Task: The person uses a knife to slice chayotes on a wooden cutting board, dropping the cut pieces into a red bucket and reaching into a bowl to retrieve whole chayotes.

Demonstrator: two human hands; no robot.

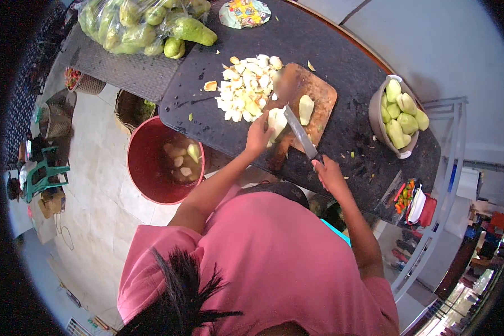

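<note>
My right hand (327, 172) is closed round the handle of a kitchen knife (300, 133), whose blade slants up and to the left. The blade's tip reaches a pale peeled chayote piece (277, 124) at the left side of a worn wooden cutting board (326, 92). My left hand (259, 134) grips this piece from its left side, fingers pressed against it. On the board, right of the blade, lies another peeled chayote half (306, 110). A heap of cut chayote chunks (246, 87) spreads on the dark table just left of the board.
A bowl (378, 115) of peeled chayotes stands at the table's right. Plastic-bagged green chayotes (145, 28) fill the far left. Below the table's left edge stands a red bucket (145, 168) with water and chayotes. Chilies (404, 196) lie near the right corner; a crumpled packet (245, 13) lies behind.
</note>
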